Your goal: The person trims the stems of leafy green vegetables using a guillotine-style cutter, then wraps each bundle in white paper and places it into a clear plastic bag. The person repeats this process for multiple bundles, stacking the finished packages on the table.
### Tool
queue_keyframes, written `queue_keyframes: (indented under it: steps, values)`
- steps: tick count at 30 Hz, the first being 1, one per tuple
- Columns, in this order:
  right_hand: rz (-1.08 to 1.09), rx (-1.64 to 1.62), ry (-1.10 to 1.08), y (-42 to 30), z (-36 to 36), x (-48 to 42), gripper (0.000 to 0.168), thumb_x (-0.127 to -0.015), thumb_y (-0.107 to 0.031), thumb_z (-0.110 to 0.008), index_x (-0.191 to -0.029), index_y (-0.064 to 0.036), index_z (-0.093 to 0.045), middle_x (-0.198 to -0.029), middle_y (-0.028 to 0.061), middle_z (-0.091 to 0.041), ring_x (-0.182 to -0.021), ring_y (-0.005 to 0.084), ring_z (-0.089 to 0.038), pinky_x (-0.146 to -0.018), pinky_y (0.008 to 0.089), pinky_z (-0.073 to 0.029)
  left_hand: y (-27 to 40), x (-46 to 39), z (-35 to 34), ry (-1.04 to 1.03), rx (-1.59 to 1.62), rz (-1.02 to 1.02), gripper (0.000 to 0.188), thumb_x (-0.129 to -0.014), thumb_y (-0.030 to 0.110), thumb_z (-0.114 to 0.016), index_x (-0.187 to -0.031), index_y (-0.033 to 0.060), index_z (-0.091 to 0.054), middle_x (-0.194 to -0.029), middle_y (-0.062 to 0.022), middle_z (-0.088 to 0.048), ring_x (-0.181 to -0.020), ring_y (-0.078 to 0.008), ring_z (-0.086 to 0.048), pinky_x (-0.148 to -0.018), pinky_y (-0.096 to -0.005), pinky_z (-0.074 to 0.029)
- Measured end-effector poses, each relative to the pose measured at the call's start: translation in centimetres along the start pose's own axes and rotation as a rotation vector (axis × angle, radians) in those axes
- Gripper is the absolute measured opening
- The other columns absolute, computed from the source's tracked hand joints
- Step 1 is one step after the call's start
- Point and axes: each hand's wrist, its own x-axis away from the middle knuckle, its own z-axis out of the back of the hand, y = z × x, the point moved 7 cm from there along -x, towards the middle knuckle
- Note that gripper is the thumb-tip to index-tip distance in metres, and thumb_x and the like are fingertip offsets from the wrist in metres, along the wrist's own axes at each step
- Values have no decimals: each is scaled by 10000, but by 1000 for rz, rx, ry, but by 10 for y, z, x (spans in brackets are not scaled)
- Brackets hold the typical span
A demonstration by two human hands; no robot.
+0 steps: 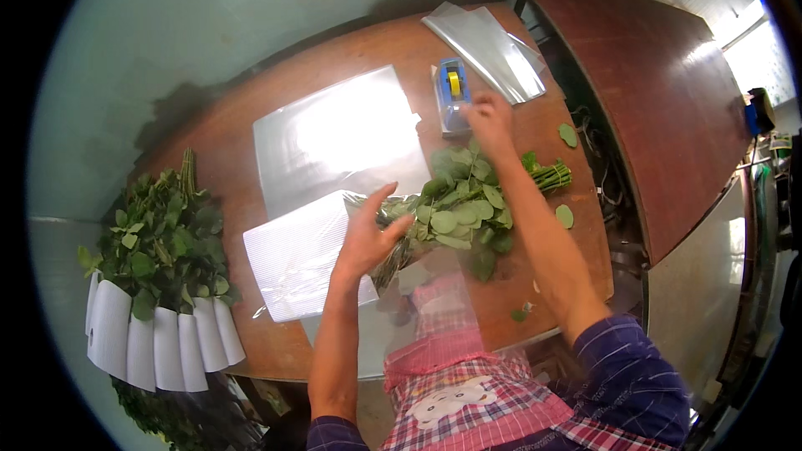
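A bunch of leafy green stems (463,210) lies across the wooden table, its cut stem ends pointing right. White corrugated paper (301,257) under clear film surrounds its left end. My left hand (369,232) is at the paper's right part, thumb and fingers apart, nothing seen between them. At the blue tape dispenser (452,91) with its yellow roll, my right hand (492,122) has its fingertips drawn together near the cutting end; whether a piece of tape is between them cannot be told.
Clear plastic sheets (341,131) lie behind the bunch, and more folded film (485,50) is at the far right. Several paper-wrapped leafy bunches (166,338) stand at the left edge. Loose leaves (567,134) are on the right side. A dark red board (645,94) stands beyond a gap.
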Motion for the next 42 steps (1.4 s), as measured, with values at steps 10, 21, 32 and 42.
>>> queue_keyframes:
  steps: [10, 21, 32, 42]
  values:
    - [-501, -467, 56, 32, 46, 200, 309, -911, -127, -705, -1088, 26, -504, -882, 123, -694, -827, 154, -682, -737, 268, -562, -5, -127, -45, -4, 602, 160, 375, -918, 239, -683, -1118, -75, -637, -977, -142, -695, -879, -187, -667, -765, -303, -536]
    - [-386, -407, 15, 11, 52, 166, 250, -933, -114, -666, -1077, 32, -524, -878, 120, -669, -782, 150, -664, -698, 262, -547, -30, -200, -86, 111, -252, -69, 218, -827, 145, -723, -817, -74, -718, -668, -91, -687, -601, -142, -640, -578, -299, -520]
    - [-295, -322, -438, -55, -55, 98, 215, -900, -88, -669, -1037, 36, -560, -820, 101, -689, -722, 116, -663, -660, 240, -542, -122, -115, -32, -576, -657, 494, 499, -755, 381, -729, -1027, -37, -729, -973, -173, -730, -892, -258, -694, -805, -388, -521]
    - [-290, -268, -414, -62, -45, 109, 238, -900, -108, -671, -1060, 26, -558, -817, 96, -697, -717, 115, -672, -609, 225, -507, -62, -75, -20, -871, -478, 213, 620, -703, 321, -772, -1250, 55, -647, -1183, -178, -674, -1109, -283, -633, -959, -382, -484]
